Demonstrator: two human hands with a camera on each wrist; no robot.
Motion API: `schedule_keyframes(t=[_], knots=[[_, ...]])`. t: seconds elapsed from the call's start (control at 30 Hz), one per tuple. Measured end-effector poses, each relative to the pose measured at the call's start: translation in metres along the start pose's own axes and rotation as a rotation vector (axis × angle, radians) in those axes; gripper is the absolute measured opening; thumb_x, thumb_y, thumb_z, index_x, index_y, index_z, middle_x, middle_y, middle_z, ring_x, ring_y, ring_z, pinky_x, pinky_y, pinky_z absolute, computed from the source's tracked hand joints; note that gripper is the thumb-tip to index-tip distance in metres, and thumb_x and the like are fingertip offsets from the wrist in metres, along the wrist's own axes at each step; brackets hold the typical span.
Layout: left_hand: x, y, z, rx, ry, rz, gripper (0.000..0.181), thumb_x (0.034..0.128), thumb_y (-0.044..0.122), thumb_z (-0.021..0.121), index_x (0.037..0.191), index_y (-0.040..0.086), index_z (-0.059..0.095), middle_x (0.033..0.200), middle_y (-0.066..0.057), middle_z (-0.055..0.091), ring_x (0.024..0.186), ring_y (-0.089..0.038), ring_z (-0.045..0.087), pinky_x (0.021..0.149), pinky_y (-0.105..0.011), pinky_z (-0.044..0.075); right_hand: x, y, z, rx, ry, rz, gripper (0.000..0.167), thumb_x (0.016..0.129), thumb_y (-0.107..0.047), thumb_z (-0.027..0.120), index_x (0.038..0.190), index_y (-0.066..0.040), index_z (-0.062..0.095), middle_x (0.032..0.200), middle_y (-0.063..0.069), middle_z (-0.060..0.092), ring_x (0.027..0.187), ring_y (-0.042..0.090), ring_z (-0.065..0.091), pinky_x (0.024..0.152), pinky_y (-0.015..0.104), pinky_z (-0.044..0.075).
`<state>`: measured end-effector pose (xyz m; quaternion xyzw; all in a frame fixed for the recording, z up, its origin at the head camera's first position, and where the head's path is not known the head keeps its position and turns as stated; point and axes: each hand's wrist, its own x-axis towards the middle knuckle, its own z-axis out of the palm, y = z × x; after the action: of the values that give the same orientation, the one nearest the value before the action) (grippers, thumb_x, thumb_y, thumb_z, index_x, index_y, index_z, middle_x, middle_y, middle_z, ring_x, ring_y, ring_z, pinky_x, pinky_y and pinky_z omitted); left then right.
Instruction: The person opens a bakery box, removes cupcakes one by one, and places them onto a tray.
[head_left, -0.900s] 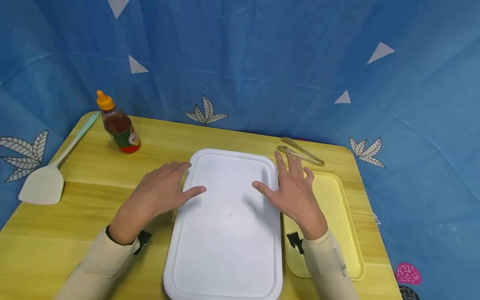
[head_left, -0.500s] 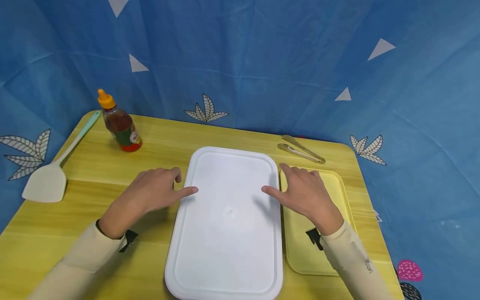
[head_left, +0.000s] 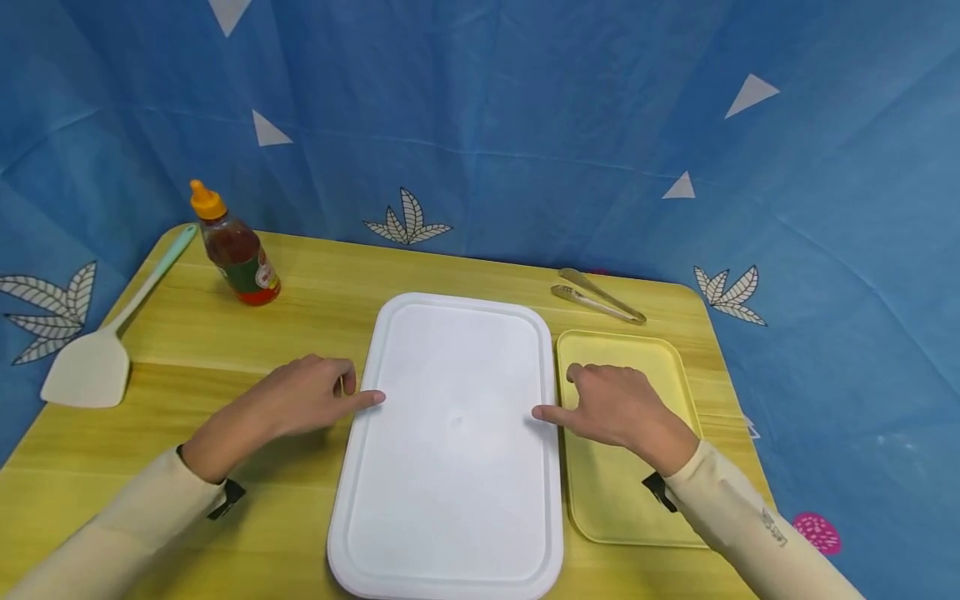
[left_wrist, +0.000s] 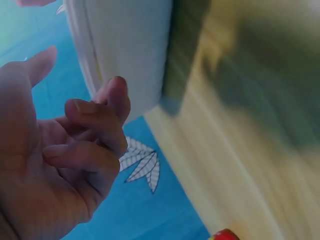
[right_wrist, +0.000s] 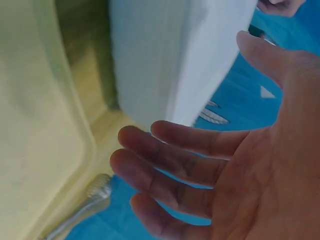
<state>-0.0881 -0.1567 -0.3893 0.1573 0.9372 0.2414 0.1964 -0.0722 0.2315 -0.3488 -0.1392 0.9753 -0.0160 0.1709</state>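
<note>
A white rectangular container with a flat lid (head_left: 450,450) stands between my hands in the head view. My left hand (head_left: 303,396) is at its left edge, the thumb over the rim. The left wrist view shows this hand (left_wrist: 65,150) with loosely bent fingers beside the container's side wall (left_wrist: 130,55), holding nothing. My right hand (head_left: 615,408) is at the right edge, its thumb over the rim and the palm above a yellow tray (head_left: 622,500). In the right wrist view the right hand's fingers (right_wrist: 175,175) are spread and slightly bent near the wall. Whether either hand touches the container I cannot tell.
Metal tongs (head_left: 600,297) lie behind the yellow tray. At the back left stands a sauce bottle (head_left: 238,254) with an orange cap. A spatula (head_left: 93,362) lies along the table's left edge. A blue patterned cloth (head_left: 480,125) hangs behind the wooden table.
Both hands have lowered toward me and drawn outward to the container's sides. Their thumbs reach less far over the lid. The container has not visibly moved.
</note>
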Motion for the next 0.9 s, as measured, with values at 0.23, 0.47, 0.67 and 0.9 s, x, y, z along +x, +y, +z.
schedule_keyframes(t=[0.23, 0.47, 0.67, 0.9], knots=[[0.0, -0.001, 0.011, -0.014, 0.001, 0.037, 0.047, 0.09, 0.06, 0.064, 0.074, 0.016, 0.057, 0.058, 0.002, 0.051, 0.051, -0.013, 0.049, 0.053, -0.031, 0.04, -0.006, 0.002, 0.008, 0.035, -0.096, -0.006, 0.065, 0.083, -0.075, 0.057, 0.084, -0.011, 0.06, 0.068, 0.0, 0.055, 0.062, 0.015, 0.053, 0.057, 0.037, 0.044], [-0.001, -0.002, 0.016, -0.053, -0.004, 0.026, 0.042, 0.0923, 0.052, 0.065, 0.073, 0.016, 0.057, 0.058, 0.002, 0.051, 0.052, -0.013, 0.049, 0.052, -0.031, 0.04, -0.001, 0.001, 0.02, 0.246, -0.049, 0.019, 0.052, 0.094, -0.058, 0.057, 0.069, -0.013, 0.06, 0.056, -0.004, 0.047, 0.05, 0.013, 0.045, 0.048, 0.031, 0.037], [-0.003, -0.005, 0.018, -0.079, -0.009, 0.048, 0.04, 0.095, 0.048, 0.063, 0.073, 0.016, 0.056, 0.058, 0.004, 0.049, 0.052, -0.012, 0.047, 0.051, -0.029, 0.039, 0.003, -0.001, 0.029, 0.369, -0.025, -0.005, 0.055, 0.097, -0.041, 0.06, 0.052, -0.019, 0.04, 0.045, -0.009, 0.028, 0.043, 0.009, 0.029, 0.043, 0.026, 0.024], [-0.007, -0.006, 0.02, -0.107, -0.028, 0.061, 0.039, 0.0967, 0.044, 0.062, 0.069, 0.016, 0.056, 0.056, 0.005, 0.049, 0.05, -0.01, 0.046, 0.05, -0.028, 0.039, 0.005, -0.002, 0.038, 0.444, -0.076, -0.027, 0.051, 0.101, -0.033, 0.057, 0.054, -0.018, 0.041, 0.047, -0.007, 0.034, 0.043, 0.009, 0.031, 0.045, 0.025, 0.026]])
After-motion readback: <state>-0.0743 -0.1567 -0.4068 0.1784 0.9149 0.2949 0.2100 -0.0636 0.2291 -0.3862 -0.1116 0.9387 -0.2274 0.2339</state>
